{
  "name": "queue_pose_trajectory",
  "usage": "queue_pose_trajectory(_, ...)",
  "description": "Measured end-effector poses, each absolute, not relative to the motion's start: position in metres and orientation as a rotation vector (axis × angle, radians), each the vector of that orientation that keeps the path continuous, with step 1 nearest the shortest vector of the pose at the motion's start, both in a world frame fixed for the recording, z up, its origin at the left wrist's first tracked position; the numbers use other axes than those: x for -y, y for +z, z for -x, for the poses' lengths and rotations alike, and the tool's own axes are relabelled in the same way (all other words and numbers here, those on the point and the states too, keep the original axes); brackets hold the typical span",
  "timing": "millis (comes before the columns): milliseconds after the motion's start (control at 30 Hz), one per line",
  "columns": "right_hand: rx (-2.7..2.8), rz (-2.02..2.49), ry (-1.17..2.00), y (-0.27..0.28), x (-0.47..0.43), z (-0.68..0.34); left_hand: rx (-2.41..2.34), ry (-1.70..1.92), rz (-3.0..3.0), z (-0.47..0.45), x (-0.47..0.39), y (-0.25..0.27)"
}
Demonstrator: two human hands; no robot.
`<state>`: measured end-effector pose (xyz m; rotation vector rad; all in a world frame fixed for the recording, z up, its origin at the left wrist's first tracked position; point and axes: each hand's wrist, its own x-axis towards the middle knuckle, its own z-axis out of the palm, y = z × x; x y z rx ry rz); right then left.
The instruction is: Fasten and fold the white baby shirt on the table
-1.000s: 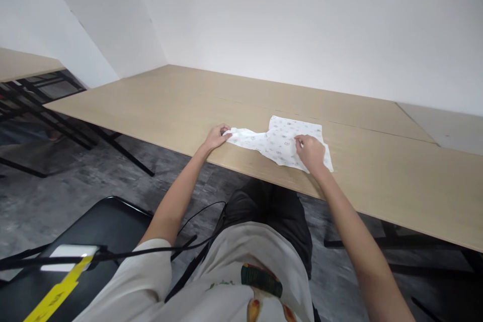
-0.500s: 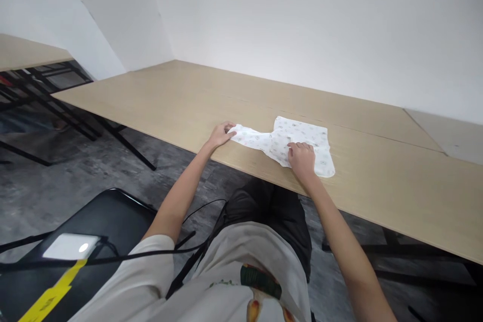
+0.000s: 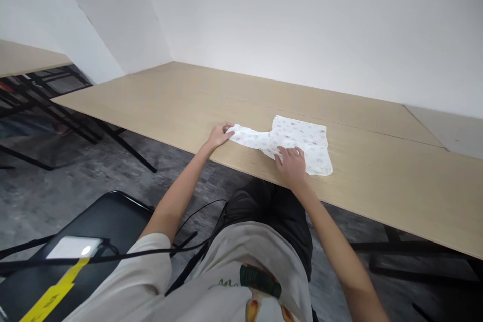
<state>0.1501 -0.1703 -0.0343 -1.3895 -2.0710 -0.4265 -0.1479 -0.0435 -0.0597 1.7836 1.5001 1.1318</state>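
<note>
A white cloth piece with small printed figures [image 3: 300,133] lies flat on the wooden table [image 3: 377,181]. Its left part is a narrow strip; the right part is broad and roughly square. At the strip's left end, my left hand [image 3: 219,135] pinches the edge between thumb and fingers. My right hand [image 3: 292,165] rests on the near edge of the broad part, fingers spread and touching the fabric from above. The palm covers a bit of the cloth's lower edge.
A white wall [image 3: 302,25] rises behind the table. To my left stands a black chair [image 3: 116,221] bearing a white device [image 3: 73,247] with a yellow tag [image 3: 49,302] and black cable. Another table [image 3: 30,58] is at far left.
My right hand has slid left and slightly toward me over the cloth, with its fingers spreading. The left hand keeps its hold at the strip's end.
</note>
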Motion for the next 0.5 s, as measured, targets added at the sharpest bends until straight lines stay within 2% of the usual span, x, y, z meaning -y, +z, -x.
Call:
queue_pose_trajectory(200, 1.929, 0.890, -0.094, -0.062, 0.293, -0.119, -1.349, 1.440, -1.319, 0.108, 0.043, -0.031)
queue_pose_trajectory(367, 1.897, 0.990, 0.234, -0.117, 0.347, -0.096, -1.140, 1.616, -1.110, 0.026, 0.044, 0.010)
queue_pose_trajectory(500, 1.939, 1.092, 0.385, -0.135, 0.346, -0.095, -1.038, 1.527, -1.208, -0.047, 0.056, 0.022)
